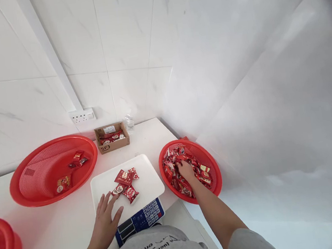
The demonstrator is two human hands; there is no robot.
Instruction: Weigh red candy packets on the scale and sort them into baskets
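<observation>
A white tray (100,183) rests on a weighing scale with a blue keypad (148,215). Several small red snack packets (124,178) lie together on the tray. Over the tray's left front part is my left hand (106,214), open with fingers spread, its index fingertip beside the nearest packets. To the right, a round red plastic basket (215,167) holds a heap of mostly red packets (175,180). My right hand (186,170) reaches into that heap. Its fingertips are partly hidden among the packets, so their grip cannot be made out.
A larger red basket (26,170) at the left holds a few packets. Behind the tray stands a small cardboard box (112,146) with red packets inside, next to a clear plastic bottle (130,123). Another red basket (5,241) shows at the lower left. A tiled wall (126,44) closes the back.
</observation>
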